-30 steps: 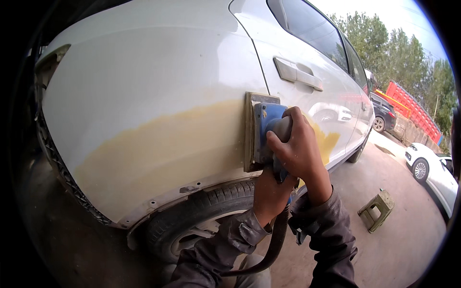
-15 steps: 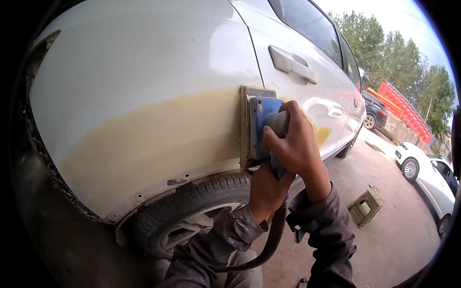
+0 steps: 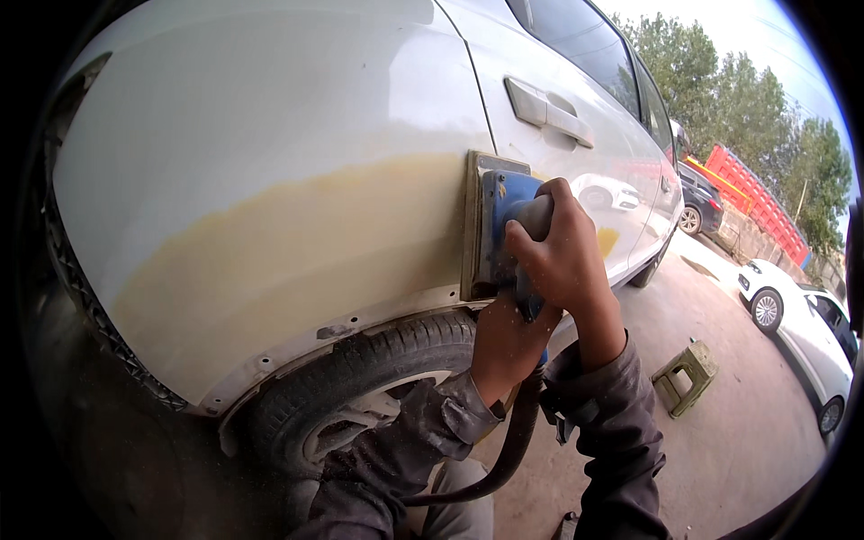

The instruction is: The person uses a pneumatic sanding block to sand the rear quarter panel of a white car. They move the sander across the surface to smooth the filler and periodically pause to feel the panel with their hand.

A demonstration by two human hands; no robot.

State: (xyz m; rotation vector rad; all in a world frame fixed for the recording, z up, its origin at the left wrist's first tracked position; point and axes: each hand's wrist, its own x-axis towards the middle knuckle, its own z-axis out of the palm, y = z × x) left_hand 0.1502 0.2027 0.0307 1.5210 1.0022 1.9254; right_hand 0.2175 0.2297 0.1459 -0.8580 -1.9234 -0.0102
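Note:
A blue power sander (image 3: pixel 509 193) with a rectangular pad is pressed upright against a white car's body panel (image 3: pixel 252 99), at the seam with the door. My right hand (image 3: pixel 567 261) grips its round grey top knob. Below it, my left hand (image 3: pixel 508 342) is wrapped round the sander's lower handle, partly hidden by the right wrist. A dark hose (image 3: pixel 517 450) runs down from the tool. A yellowish filler patch (image 3: pixel 270 243) spans the panel above the wheel arch, with more on the door behind the sander.
The tyre (image 3: pixel 297 414) sits below my work, at bottom centre. A worn plastic stool (image 3: pixel 684 378) stands on the concrete at right. Beyond are a white car (image 3: pixel 796 324), a dark car (image 3: pixel 697 202), a red truck bed (image 3: pixel 756 198) and trees (image 3: pixel 720 90).
The sander and both hands moved slightly up and right along the panel over the last half second. Earlier, the whole view shifted, with the car appearing higher and further left.

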